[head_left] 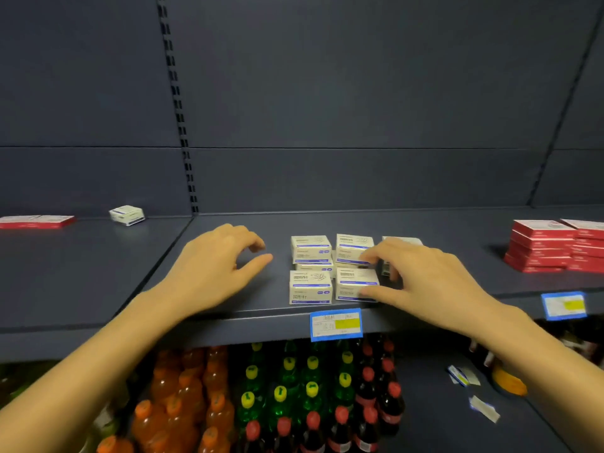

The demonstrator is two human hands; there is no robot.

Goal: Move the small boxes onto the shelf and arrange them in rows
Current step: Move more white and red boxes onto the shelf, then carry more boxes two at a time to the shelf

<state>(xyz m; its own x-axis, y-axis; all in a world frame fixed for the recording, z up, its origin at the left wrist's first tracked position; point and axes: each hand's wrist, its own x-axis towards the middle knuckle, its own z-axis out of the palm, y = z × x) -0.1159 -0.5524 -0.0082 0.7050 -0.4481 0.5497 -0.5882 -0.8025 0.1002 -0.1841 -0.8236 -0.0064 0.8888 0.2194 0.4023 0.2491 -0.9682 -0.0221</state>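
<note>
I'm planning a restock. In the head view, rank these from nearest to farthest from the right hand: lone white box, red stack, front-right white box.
1. Front-right white box, at the right hand's thumb.
2. Red stack, further right.
3. Lone white box, far left, at the back.

A dark grey metal shelf (228, 325) has a smooth, matt painted finish, and the dark grey back panels (327, 93) behind it look equally matt. Small white cardboard boxes (310, 287) with printed blue bands are smooth, with a faint sheen. Flat red cardboard packs (539, 248) look slightly glossy. The blue-bordered price label (336, 323) is paper. Clear plastic bottles (281, 397) with smooth plastic caps gleam glossily.
</note>
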